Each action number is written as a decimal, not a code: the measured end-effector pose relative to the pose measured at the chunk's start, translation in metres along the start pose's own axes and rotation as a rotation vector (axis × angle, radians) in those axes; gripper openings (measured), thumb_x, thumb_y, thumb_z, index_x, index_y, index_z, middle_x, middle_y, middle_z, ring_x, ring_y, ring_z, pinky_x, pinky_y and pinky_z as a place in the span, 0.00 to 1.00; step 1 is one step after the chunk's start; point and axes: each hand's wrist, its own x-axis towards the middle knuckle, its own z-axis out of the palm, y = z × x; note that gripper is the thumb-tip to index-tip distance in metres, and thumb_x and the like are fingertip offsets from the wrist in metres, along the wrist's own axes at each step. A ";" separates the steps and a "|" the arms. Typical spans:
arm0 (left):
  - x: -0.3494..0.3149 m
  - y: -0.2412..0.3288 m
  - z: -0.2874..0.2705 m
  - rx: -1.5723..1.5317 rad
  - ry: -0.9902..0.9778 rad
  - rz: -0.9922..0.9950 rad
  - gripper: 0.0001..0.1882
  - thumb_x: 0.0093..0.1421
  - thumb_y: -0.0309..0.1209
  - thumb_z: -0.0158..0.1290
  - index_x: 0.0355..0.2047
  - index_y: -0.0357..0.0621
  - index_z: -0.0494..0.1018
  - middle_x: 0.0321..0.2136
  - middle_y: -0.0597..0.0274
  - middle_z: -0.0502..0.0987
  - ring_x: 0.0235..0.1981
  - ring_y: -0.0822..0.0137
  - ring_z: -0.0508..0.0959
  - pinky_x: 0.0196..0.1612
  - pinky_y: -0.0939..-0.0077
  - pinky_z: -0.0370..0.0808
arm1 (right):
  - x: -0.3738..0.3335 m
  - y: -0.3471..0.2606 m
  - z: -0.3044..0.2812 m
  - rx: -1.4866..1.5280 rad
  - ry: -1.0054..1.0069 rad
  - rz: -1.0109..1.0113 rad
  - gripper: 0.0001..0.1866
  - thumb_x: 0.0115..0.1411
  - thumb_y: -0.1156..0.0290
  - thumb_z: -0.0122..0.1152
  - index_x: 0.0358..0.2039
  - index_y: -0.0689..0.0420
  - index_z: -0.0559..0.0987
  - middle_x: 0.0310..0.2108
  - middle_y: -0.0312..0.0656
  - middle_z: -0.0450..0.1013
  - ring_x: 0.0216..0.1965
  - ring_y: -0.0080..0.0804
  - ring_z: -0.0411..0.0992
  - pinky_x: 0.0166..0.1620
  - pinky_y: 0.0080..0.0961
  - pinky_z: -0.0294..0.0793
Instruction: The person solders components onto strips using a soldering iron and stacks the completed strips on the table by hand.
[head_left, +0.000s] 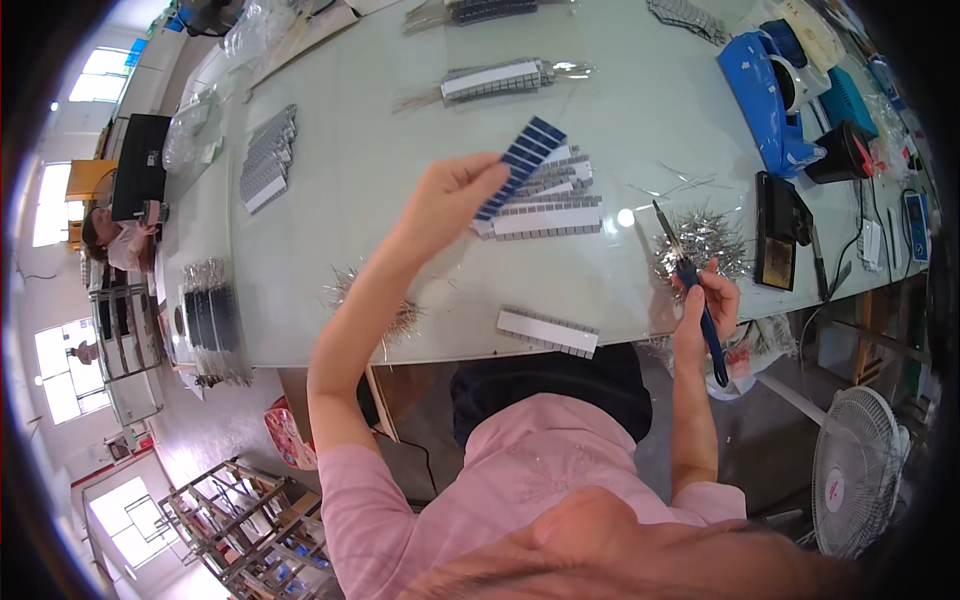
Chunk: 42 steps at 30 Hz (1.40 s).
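My left hand (448, 205) pinches the lower end of a dark blue strip with pale cross lines, which looks like a row of small solar cells (532, 148). It is held tilted above a loose pile of grey-and-white segmented strips (548, 218). In my right hand (712, 302) is a soldering iron (686, 268) with a dark blue handle, its tip pointing up and away from me. Just beyond that hand lies a tangled heap of thin silvery wire strips (712, 238). One more segmented strip (548, 332) rests at the table's near edge.
Bundled strips with wire ends (495, 82) lie farther back, with a stack of strips (268, 160) at left. On the right are a blue tape dispenser (765, 105), a black cup (843, 152) and a dark open box (776, 240). A fan (858, 470) stands below right.
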 end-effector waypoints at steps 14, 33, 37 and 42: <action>0.138 -0.036 -0.069 1.427 0.417 0.762 0.18 0.61 0.32 0.54 0.52 0.55 0.76 0.50 0.59 0.77 0.52 0.58 0.74 0.57 0.59 0.66 | -0.002 0.002 0.004 -0.116 -0.096 -0.110 0.11 0.60 0.80 0.54 0.43 0.60 0.67 0.33 0.43 0.76 0.36 0.29 0.78 0.71 0.47 0.47; -0.133 -0.105 0.079 1.201 0.029 0.533 0.33 0.50 0.43 0.62 0.57 0.46 0.71 0.58 0.60 0.68 0.59 0.61 0.67 0.59 0.52 0.62 | -0.037 0.006 -0.038 -0.451 -0.294 -0.490 0.14 0.60 0.68 0.60 0.40 0.58 0.66 0.43 0.50 0.70 0.41 0.42 0.77 0.61 0.47 0.66; -0.132 -0.103 0.078 1.194 0.055 0.484 0.34 0.51 0.41 0.62 0.59 0.48 0.69 0.61 0.58 0.65 0.61 0.58 0.65 0.61 0.49 0.58 | -0.050 0.016 -0.037 -0.466 -0.342 -0.525 0.15 0.58 0.70 0.64 0.40 0.55 0.66 0.43 0.50 0.70 0.39 0.44 0.77 0.60 0.49 0.67; -0.133 -0.106 0.074 1.167 0.016 0.516 0.35 0.51 0.42 0.62 0.59 0.52 0.69 0.62 0.59 0.64 0.62 0.58 0.63 0.62 0.49 0.56 | -0.063 0.007 0.001 -0.467 -0.227 -0.454 0.16 0.55 0.73 0.68 0.38 0.56 0.68 0.43 0.50 0.70 0.37 0.43 0.77 0.59 0.47 0.70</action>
